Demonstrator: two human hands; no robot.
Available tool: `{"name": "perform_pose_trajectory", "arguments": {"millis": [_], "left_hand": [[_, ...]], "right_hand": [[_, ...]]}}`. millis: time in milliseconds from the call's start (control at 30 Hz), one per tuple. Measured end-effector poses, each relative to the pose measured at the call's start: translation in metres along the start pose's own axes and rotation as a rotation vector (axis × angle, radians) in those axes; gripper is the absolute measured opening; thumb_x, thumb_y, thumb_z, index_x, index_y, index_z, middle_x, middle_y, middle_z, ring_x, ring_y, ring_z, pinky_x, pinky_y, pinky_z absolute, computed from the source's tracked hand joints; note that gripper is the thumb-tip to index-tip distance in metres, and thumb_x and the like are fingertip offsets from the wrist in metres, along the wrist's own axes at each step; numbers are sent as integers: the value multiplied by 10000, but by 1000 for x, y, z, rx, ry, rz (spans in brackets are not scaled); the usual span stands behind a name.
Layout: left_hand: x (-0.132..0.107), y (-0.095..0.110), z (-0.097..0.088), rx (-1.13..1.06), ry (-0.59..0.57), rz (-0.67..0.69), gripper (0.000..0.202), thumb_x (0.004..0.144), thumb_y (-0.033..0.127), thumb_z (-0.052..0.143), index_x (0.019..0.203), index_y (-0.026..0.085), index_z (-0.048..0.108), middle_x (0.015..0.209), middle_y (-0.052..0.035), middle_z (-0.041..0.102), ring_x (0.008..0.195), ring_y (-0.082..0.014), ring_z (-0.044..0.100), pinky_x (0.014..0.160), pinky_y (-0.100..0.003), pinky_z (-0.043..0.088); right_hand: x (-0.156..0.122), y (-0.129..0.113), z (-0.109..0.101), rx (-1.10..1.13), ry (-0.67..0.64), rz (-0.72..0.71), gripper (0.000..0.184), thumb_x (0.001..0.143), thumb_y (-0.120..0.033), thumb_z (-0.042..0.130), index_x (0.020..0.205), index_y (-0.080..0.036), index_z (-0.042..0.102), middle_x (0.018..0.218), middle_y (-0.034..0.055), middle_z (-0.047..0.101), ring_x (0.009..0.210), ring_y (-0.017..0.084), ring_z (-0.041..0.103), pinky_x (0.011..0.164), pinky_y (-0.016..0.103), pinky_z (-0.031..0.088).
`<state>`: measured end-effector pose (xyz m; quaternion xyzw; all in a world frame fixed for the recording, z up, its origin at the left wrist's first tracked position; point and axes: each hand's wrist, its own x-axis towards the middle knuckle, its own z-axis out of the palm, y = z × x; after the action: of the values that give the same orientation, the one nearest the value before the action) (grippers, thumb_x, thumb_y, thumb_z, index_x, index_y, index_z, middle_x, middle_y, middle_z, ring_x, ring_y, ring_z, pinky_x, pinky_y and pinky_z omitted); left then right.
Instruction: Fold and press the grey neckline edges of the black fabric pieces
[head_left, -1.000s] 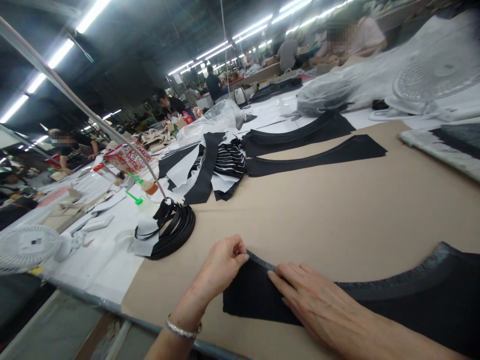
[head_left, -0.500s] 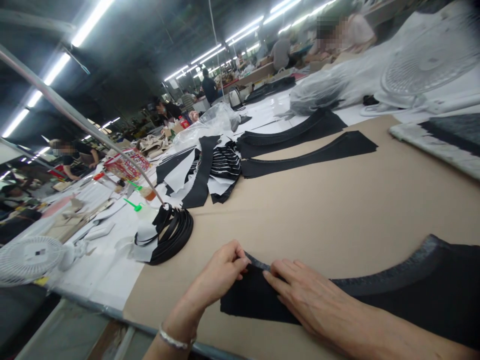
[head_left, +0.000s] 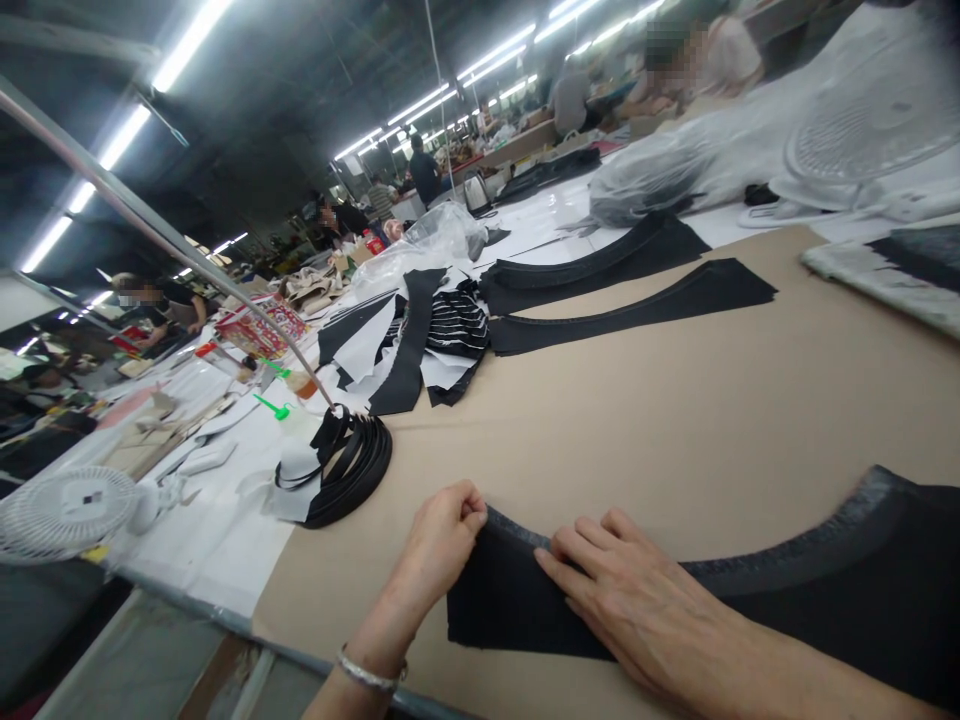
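A curved black fabric panel (head_left: 825, 590) with a greyish strip along its far edge lies across the near side of the tabletop. At its left corner my left hand (head_left: 450, 525) pinches the edge between thumb and fingertips. Just to the right, my right hand (head_left: 615, 580) rests on the panel with bent fingers, its thumb and fingers gathered at the strip. What sits under the right fingertips is partly hidden. Further off lie two similar black panels (head_left: 637, 302), beside a pile of black and white strips (head_left: 454, 325).
A coil of black banding (head_left: 360, 475) stands by a thin metal pole (head_left: 247, 305) and a bottle with a green nozzle (head_left: 281, 408). White fans are at left (head_left: 75, 510) and right (head_left: 877, 135). Brown paper (head_left: 720, 400) covers the table. Several people work in the background.
The view has shifted slightly. My left hand's pinch sits closer to the panel's corner, and the fingers of my right hand are more bent at the edge strip.
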<state>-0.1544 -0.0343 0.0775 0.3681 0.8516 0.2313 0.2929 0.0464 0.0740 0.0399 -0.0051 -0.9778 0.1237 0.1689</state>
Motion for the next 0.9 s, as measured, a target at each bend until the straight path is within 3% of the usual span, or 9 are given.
{"name": "perform_pose_trajectory", "arguments": {"millis": [367,533,600,733,900], "left_hand": [[4,-6,8,-39,80,-36,74,788,146,490,770,214,512,609,52,496,495,-107,533,382,-173,414],[2,-7,12,-34,100,-21,85,799,138,489,766,216,499,595,66,498,409,-90,488,357,-177,359],[1,-8,13,-20,144,4,88,795,133,509,772,216,489,623,66,505,418,-81,473,387,-182,344],[0,-10,13,0,268,94,161,749,101,594,789,212,485,694,53,512,604,-102,518,543,-203,380],[-11,-25,8,-32,341,271,117,900,146,468,848,203,556,832,-5,586,805,-139,569,733,-262,451]], "right_hand": [[-3,2,10,-11,53,-1,313,823,-128,563,1129,-194,571,937,22,567,807,193,478,778,382,292],[-7,3,18,7,87,-2,376,807,-95,517,1167,-192,556,962,34,579,842,209,490,815,403,297],[-9,3,20,15,116,7,408,797,-66,483,1177,-195,552,981,39,586,861,212,497,848,414,302],[-8,-1,15,-4,164,-3,436,767,-20,427,1146,-190,560,951,43,609,827,206,514,835,403,349],[-3,-6,-1,-93,288,-58,490,697,32,380,1105,-173,560,983,44,642,849,205,552,827,384,402]]}}
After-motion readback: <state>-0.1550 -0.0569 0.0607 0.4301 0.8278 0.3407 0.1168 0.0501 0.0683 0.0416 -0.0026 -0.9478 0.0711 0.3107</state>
